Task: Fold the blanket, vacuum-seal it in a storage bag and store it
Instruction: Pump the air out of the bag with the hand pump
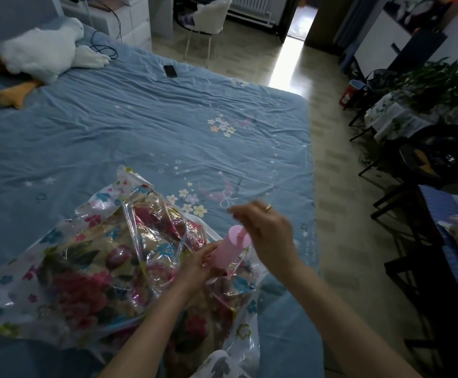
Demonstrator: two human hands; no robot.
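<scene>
A clear storage bag [108, 203] printed with small flowers lies on the near part of the bed, with a folded floral blanket [86, 274] inside it. A pink hand pump [229, 248] stands upright on the bag's right side. My left hand [198, 266] grips the pump's lower barrel. My right hand [263, 227] is above the pump, fingers curled around its handle at the top; the handle itself is mostly hidden and the hand is motion-blurred.
The bed has a blue sheet [140, 126]. A white plush goose [39, 55] lies at the far left and a dark phone [170, 71] near the far edge. Floor [331, 186] runs along the right, with plants [426, 85], dark chairs [418, 219] and clutter.
</scene>
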